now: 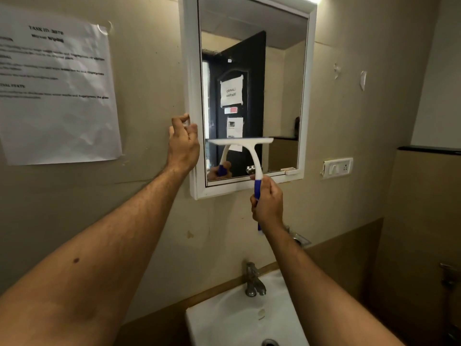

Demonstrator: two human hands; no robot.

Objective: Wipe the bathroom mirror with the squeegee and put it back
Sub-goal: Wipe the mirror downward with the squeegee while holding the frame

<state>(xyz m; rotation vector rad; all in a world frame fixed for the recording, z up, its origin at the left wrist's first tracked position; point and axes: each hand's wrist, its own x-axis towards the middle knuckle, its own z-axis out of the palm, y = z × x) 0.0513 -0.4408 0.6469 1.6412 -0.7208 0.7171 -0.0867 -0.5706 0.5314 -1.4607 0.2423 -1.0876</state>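
Note:
A white-framed mirror (pixel 252 71) hangs on the beige wall and reflects a dark door with papers taped on it. My right hand (pixel 268 203) grips the blue handle of a white squeegee (pixel 245 143), whose blade lies flat across the lower part of the glass. My left hand (pixel 183 143) rests on the mirror's left frame edge, fingers curled around it. The squeegee and my fingers also show as a reflection low in the glass.
A white sink (pixel 224 318) with a metal tap (pixel 253 279) sits below the mirror. A printed sheet (pixel 57 91) is taped to the wall at left. At the right of the mirror is a switch plate (pixel 338 168).

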